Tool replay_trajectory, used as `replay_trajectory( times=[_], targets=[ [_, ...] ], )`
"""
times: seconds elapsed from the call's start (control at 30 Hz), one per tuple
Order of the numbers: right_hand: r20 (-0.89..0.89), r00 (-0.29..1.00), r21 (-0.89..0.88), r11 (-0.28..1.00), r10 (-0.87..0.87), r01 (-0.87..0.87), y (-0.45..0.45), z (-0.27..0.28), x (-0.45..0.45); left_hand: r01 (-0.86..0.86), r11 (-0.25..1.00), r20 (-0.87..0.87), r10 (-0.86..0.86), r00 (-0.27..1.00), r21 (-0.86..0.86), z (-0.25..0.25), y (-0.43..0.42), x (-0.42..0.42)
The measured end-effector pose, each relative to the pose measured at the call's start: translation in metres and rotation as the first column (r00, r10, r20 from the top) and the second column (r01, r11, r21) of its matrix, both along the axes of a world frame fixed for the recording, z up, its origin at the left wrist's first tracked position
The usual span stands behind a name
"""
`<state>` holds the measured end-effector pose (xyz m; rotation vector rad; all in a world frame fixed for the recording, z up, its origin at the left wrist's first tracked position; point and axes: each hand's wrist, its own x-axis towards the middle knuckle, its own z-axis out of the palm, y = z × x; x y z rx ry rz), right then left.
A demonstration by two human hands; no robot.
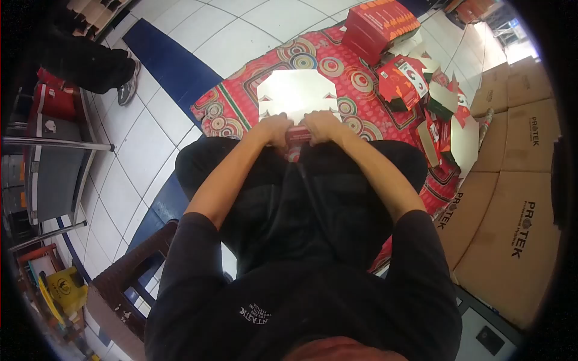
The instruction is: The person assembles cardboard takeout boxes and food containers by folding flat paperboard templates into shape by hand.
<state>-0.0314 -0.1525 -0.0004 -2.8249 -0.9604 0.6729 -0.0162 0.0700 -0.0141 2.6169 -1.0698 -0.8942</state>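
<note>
From where I stand, the biggest things here are the brown PROTEK cartons [506, 237] banked up at the seated person's right, and the red patterned mat [331, 66] running out in front. On the mat's far right corner sits a block of red printed boxes [370, 30], and nearer, at its right edge, lies a loose heap of red-and-white cartons [402, 84], some gaping open. Smaller than these is the carton blank [292, 90] being handled: it lies over the near part of the mat, straight ahead of the person's lap, pale inner face up, corners cut at a slant, with a red printed panel [298, 135] turned up along the near edge. It looks like thin paperboard, so I'd judge it light, springy and fairly stiff when flat, willing to bend along its creases but quick to buckle or dent if squeezed mid-panel; the smooth face might slide a little under dry fingers. The best hold is at both ends of the near fold, close to the crease. That is about where the hands are: the left hand [272, 129] grasps the left end and the right hand [323, 126] the right end, fingers curled over the board, the thumbs hard to make out.
</note>
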Motion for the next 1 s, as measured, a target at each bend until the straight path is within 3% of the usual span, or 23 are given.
replay_trajectory(
  times=[0.07, 0.13, 0.17, 0.23, 0.33, 0.37, 0.43, 0.47, 0.6, 0.7, 0.8, 0.87, 0.9, 0.97, 1.0],
  targets=[
    [-0.072, 0.997, 0.008, 1.000, -0.007, 0.007, -0.003, 0.005, 0.018, -0.058, 0.995, 0.111, 0.067, 0.992, -0.077, 0.000, 0.001, 0.003],
    [-0.244, 0.968, 0.017, 0.998, -0.059, 0.065, -0.001, 0.034, 0.029, -0.089, 0.994, 0.072, 0.094, 0.993, -0.059, 0.011, -0.003, 0.013],
    [-0.250, 0.966, 0.016, 0.998, -0.061, 0.067, -0.004, 0.025, 0.040, -0.123, 0.992, 0.042, 0.125, 0.991, -0.040, 0.019, -0.004, 0.022],
    [-0.340, 0.937, 0.125, 0.992, 0.074, -0.033, -0.008, 0.005, 0.074, -0.143, 0.986, -0.036, 0.140, 0.989, -0.081, 0.027, -0.002, 0.043],
    [-0.482, 0.874, 0.100, 0.995, 0.062, -0.016, -0.008, -0.006, 0.113, -0.088, 0.994, -0.368, 0.060, 0.928, -0.058, 0.033, -0.005, 0.083],
    [-0.553, 0.833, 0.065, 0.998, 0.032, 0.004, -0.009, -0.008, 0.125, -0.085, 0.995, -0.374, 0.058, 0.926, -0.056, 0.023, -0.009, 0.101],
    [-0.631, 0.776, 0.018, 0.999, -0.014, 0.033, -0.010, -0.007, 0.142, 0.105, 0.994, -0.630, -0.072, 0.773, 0.015, 0.007, -0.018, 0.129],
    [-0.689, 0.725, 0.030, 0.997, -0.030, 0.070, -0.012, -0.008, 0.147, -0.034, 0.999, -0.683, 0.047, 0.729, 0.033, -0.003, -0.010, 0.137],
    [-0.792, 0.598, -0.034, 0.987, -0.121, 0.155, -0.015, -0.001, 0.172, -0.102, 0.979, -0.699, 0.199, 0.687, 0.178, 0.021, -0.016, 0.163],
    [-0.836, 0.541, 0.081, 0.955, -0.091, 0.286, -0.027, -0.012, 0.192, 0.151, 0.985, -0.607, -0.073, 0.791, 0.079, -0.002, -0.026, 0.207],
    [-0.709, 0.699, 0.093, 0.970, -0.094, 0.226, -0.025, -0.013, 0.217, 0.156, 0.970, -0.546, -0.030, 0.837, 0.185, 0.011, -0.035, 0.221],
    [-0.580, 0.812, 0.132, 0.978, -0.055, 0.160, -0.022, -0.024, 0.234, -0.025, 0.997, -0.227, 0.041, 0.973, 0.074, -0.005, -0.021, 0.231],
    [-0.586, 0.808, 0.132, 0.978, -0.056, 0.163, -0.018, -0.025, 0.239, -0.022, 0.997, -0.234, 0.039, 0.971, 0.075, -0.012, -0.015, 0.233],
    [-0.383, 0.922, 0.024, 0.997, -0.054, 0.068, -0.010, -0.030, 0.245, -0.107, 0.994, -0.145, 0.101, 0.984, -0.034, -0.030, -0.003, 0.233],
    [-0.433, 0.896, 0.021, 0.992, -0.101, 0.122, -0.007, -0.037, 0.246, -0.121, 0.992, -0.062, 0.118, 0.991, -0.046, -0.033, 0.002, 0.227]
  ],
)
